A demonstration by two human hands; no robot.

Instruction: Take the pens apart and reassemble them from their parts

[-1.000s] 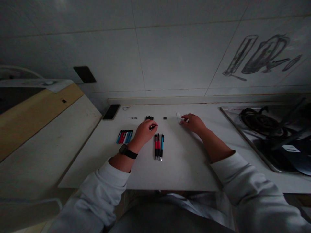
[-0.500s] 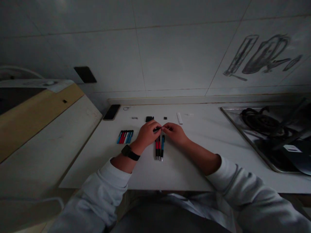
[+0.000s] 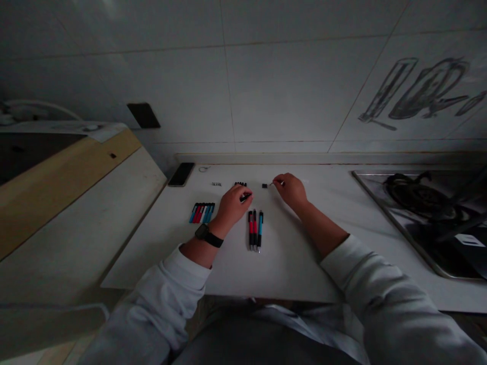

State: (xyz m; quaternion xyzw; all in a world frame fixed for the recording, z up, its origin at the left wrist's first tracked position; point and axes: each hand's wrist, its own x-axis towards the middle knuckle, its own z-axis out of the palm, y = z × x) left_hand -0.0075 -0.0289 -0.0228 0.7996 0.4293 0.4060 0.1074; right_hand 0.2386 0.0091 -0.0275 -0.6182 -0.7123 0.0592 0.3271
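Observation:
My left hand (image 3: 233, 207) is closed around a short black pen part (image 3: 245, 197), which pokes out between thumb and fingers. Farther right, my right hand (image 3: 292, 191) pinches a thin, small piece (image 3: 271, 184) whose kind I cannot make out. Its tip is close beside a little group of black pieces (image 3: 265, 186). Below the hands lie three pens (image 3: 254, 230), two red and one blue, side by side. A row of coloured pen barrels (image 3: 202, 213) lies left of my left hand. Partly behind that hand are several black pen parts (image 3: 240, 184).
Small metallic pieces (image 3: 216, 184) lie in a row toward the back. A phone (image 3: 181, 174) and a thin ring (image 3: 204, 169) are at the back left of the white counter (image 3: 274, 276). At right is a gas stove (image 3: 418, 203); a pale panel (image 3: 76, 203) stands at left.
My right hand has parted from my left and moved right and back to the small black pieces. The white strip there is now hidden by it. My left hand still holds the black part.

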